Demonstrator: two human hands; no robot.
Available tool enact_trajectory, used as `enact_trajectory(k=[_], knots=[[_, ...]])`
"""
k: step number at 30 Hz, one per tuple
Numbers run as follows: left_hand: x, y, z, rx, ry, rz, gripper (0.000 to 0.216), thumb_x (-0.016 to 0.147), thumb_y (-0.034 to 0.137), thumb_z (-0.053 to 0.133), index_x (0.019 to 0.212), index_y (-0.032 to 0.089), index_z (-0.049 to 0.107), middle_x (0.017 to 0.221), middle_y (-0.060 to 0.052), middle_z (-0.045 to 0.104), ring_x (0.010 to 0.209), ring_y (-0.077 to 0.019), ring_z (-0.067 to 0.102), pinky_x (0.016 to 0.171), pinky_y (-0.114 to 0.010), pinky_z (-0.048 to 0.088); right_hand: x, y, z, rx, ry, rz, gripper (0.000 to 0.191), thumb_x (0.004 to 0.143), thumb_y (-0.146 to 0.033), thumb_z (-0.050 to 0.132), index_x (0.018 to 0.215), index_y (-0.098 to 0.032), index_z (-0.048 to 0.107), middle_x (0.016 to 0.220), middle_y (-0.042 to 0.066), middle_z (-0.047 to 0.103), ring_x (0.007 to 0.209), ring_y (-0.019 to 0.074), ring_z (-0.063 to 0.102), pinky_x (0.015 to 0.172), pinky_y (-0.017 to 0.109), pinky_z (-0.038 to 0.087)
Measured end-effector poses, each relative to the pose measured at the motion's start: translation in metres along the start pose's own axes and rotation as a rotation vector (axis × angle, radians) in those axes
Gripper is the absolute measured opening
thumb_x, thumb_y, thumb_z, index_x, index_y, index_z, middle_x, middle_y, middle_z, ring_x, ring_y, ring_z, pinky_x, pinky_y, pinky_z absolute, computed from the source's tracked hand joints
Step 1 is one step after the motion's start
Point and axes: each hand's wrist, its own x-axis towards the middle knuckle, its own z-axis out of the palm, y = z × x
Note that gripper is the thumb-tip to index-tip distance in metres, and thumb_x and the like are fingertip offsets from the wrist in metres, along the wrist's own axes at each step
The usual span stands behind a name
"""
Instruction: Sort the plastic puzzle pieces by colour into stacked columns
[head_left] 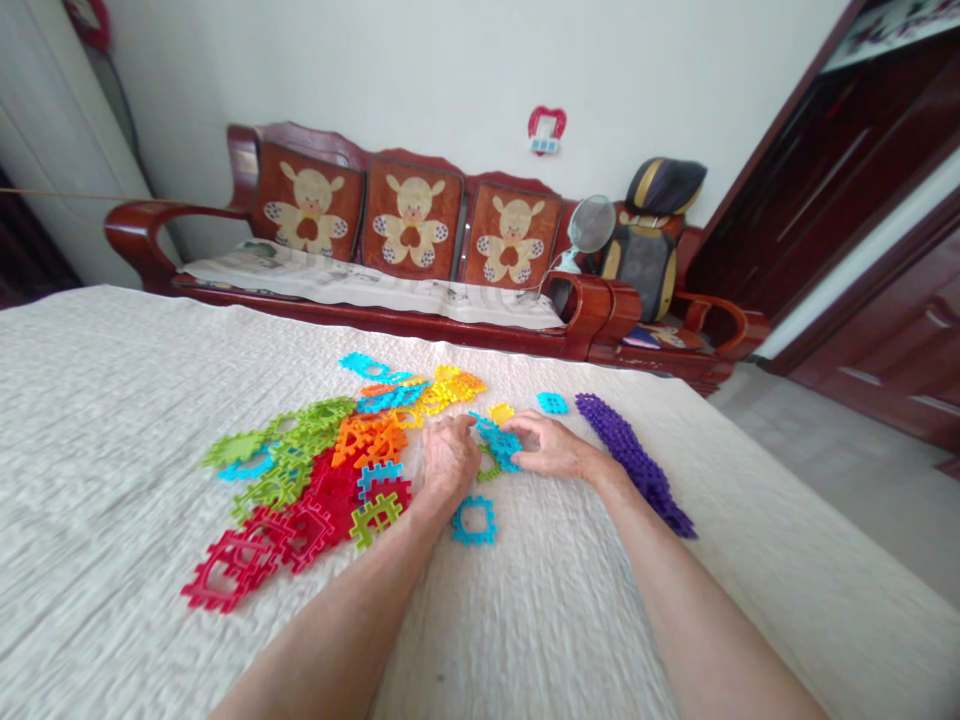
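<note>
Blue interlocking plastic tiles [501, 442] lie between my two hands, with part of a green tile [489, 462] showing under them. My right hand [553, 447] grips their right edge between thumb and fingers. On the other side my left hand [452, 455] is closed, its fingers curled and the index fingertip near the blue tiles' upper left corner. What is under its fingers is hidden. Close to my left wrist lies a single blue square frame tile [474, 521]. A yellow tile [501, 412] sits just beyond the hands, and a small blue tile [552, 403] farther right.
Left of my hands spreads a pile of red [292, 535], orange [369, 440], green [289, 455] and yellow tiles [448, 390]. A long row of purple tiles [634, 462] lies at the right. Beyond the cloth-covered surface [112, 420] stands a wooden sofa [352, 300].
</note>
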Motion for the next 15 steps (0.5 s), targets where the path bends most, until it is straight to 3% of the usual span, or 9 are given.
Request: enact_trajectory(k=[4, 6, 10, 13, 15], knots=[[-0.001, 0.000, -0.001, 0.013, -0.003, 0.009, 0.035, 0.086, 0.014, 0.044, 0.109, 0.022, 0.069, 0.099, -0.006, 0.073, 0.101, -0.0183, 0.064, 0.099, -0.032, 0.042, 0.004, -0.004, 0.002, -0.070, -0.004, -0.066, 0.034, 0.070, -0.011, 0.056, 0.099, -0.020, 0.071, 0.097, 0.005, 0.066, 0.091, 0.0184, 0.061, 0.083, 0.031, 0.047], [-0.001, 0.000, -0.002, 0.023, -0.010, 0.004, 0.035, 0.086, 0.014, 0.045, 0.109, 0.022, 0.070, 0.099, -0.006, 0.073, 0.101, -0.0185, 0.064, 0.099, -0.032, 0.042, 0.004, -0.002, 0.000, -0.054, 0.048, -0.010, 0.026, 0.076, -0.014, 0.051, 0.091, -0.019, 0.071, 0.091, 0.003, 0.067, 0.085, 0.0172, 0.061, 0.079, 0.029, 0.047], [-0.001, 0.002, -0.004, 0.026, -0.013, 0.004, 0.035, 0.086, 0.014, 0.043, 0.109, 0.021, 0.070, 0.098, -0.007, 0.073, 0.102, -0.0192, 0.064, 0.100, -0.033, 0.042, -0.001, 0.015, -0.011, 0.045, 0.100, 0.242, 0.022, 0.080, -0.023, 0.054, 0.096, -0.019, 0.069, 0.084, 0.001, 0.068, 0.075, 0.0157, 0.061, 0.068, 0.026, 0.048], [-0.001, 0.003, -0.005, 0.027, -0.024, 0.000, 0.036, 0.086, 0.014, 0.043, 0.109, 0.021, 0.070, 0.099, -0.006, 0.072, 0.103, -0.0188, 0.064, 0.100, -0.032, 0.041, -0.010, 0.030, -0.020, 0.165, 0.022, 0.493, 0.042, 0.078, -0.024, 0.059, 0.119, -0.019, 0.060, 0.092, 0.004, 0.069, 0.067, 0.0141, 0.062, 0.059, 0.025, 0.048], [-0.001, 0.003, -0.005, 0.024, -0.034, 0.000, 0.035, 0.086, 0.014, 0.043, 0.108, 0.021, 0.070, 0.099, -0.006, 0.073, 0.103, -0.0185, 0.064, 0.100, -0.031, 0.041, -0.017, 0.033, -0.027, 0.167, -0.049, 0.598, 0.048, 0.076, -0.025, 0.061, 0.124, -0.018, 0.057, 0.094, 0.006, 0.070, 0.064, 0.0142, 0.062, 0.056, 0.025, 0.048]])
